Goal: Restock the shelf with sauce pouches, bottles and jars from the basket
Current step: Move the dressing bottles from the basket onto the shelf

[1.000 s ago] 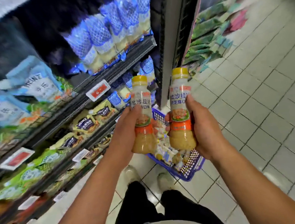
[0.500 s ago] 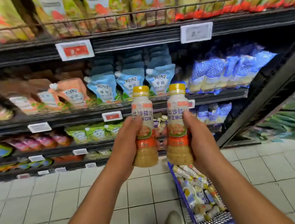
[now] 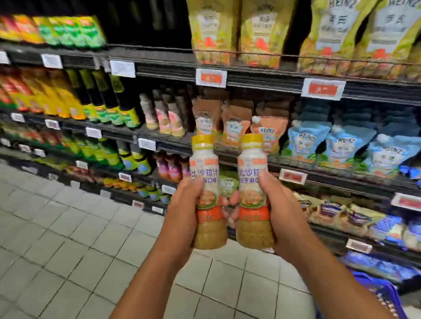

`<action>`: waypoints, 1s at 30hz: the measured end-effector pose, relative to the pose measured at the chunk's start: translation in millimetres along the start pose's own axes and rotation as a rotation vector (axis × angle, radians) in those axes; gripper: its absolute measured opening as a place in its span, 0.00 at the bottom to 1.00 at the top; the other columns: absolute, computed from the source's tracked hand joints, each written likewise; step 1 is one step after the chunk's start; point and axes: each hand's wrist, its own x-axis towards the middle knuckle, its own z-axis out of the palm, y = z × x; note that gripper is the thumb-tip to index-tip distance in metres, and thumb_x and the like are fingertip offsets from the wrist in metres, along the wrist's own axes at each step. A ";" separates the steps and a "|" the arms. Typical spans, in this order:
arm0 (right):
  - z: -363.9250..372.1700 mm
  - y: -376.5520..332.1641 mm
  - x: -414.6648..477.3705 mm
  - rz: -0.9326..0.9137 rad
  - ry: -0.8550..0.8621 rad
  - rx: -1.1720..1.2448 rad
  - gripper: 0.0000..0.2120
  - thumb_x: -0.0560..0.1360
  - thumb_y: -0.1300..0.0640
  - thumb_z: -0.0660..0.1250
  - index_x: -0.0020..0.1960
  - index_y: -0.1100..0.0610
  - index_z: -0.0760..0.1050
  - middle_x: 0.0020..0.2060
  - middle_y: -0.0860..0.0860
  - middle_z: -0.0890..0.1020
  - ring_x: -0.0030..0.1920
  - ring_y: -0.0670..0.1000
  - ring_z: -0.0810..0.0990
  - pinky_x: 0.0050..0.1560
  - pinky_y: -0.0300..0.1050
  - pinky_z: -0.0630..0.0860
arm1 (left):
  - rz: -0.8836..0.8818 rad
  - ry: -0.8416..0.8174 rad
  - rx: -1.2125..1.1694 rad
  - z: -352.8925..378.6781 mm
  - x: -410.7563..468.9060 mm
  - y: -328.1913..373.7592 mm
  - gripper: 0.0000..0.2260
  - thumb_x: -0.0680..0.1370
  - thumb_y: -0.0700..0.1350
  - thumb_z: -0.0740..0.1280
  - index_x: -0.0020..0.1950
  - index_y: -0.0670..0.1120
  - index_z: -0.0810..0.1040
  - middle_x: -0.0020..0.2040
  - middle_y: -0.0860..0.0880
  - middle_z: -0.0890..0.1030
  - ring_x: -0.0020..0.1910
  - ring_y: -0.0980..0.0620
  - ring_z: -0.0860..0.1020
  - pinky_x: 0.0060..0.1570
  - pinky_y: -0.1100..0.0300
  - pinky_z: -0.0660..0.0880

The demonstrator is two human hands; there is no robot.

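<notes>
**A:** What's over on the left?

**B:** Tiled floor [image 3: 56, 242], and dark bottles [image 3: 107, 95] on the shelving. Their labels are too blurred to read.

**A:** And the left hand?

**B:** The left hand [image 3: 184, 214] grips the lower half of the left bottle [image 3: 205, 175], thumb on the front label, fingers curled round behind. The bottle is upright, long axis vertical, yellow cap on top and tan sauce at the bottom.

**A:** The other one?

**B:** The right bottle [image 3: 253, 180] is just beside it, also upright with its cap up. The right hand [image 3: 280, 209] grips it the same way. Fingertips show in the gap between the bottles. I can't tell whether the bottles touch.

**A:** Where are they?

**B:** In the air in front of the shelf [image 3: 261, 81], level with the orange pouches [image 3: 270, 130], resting on nothing. Blue pouches [image 3: 344, 146] sit further right on that tier.

**A:** Anything hidden?

**B:** The thumbs cover the edges of both labels. The yellow-green pouches [image 3: 340, 18] on the tier above are cut off by the frame. Only a blue corner of the basket [image 3: 384, 294] shows at the bottom right, behind the right forearm, and its contents are out of sight.
</notes>
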 end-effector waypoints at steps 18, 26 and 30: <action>179.5 44.5 92.8 0.113 -0.237 -0.047 0.45 0.64 0.36 0.68 0.66 0.71 0.68 0.38 0.65 0.82 0.36 0.61 0.80 0.41 0.57 0.80 | 0.105 0.280 -0.080 -172.9 25.8 69.6 0.36 0.67 0.63 0.67 0.63 0.36 0.72 0.39 0.38 0.83 0.32 0.46 0.81 0.34 0.52 0.80; 206.6 36.4 194.6 0.122 -0.258 -0.028 0.45 0.65 0.34 0.70 0.65 0.70 0.70 0.36 0.64 0.83 0.32 0.59 0.81 0.36 0.53 0.81 | 0.120 0.323 -0.065 -194.7 116.8 114.7 0.30 0.72 0.59 0.64 0.62 0.36 0.71 0.39 0.38 0.82 0.31 0.44 0.80 0.34 0.51 0.80; 216.9 30.3 243.5 0.117 -0.273 -0.006 0.45 0.65 0.34 0.73 0.64 0.69 0.70 0.38 0.65 0.82 0.31 0.59 0.81 0.33 0.49 0.79 | 0.140 0.328 -0.068 -203.4 160.3 139.5 0.32 0.72 0.59 0.64 0.63 0.33 0.70 0.39 0.38 0.82 0.31 0.44 0.80 0.33 0.53 0.79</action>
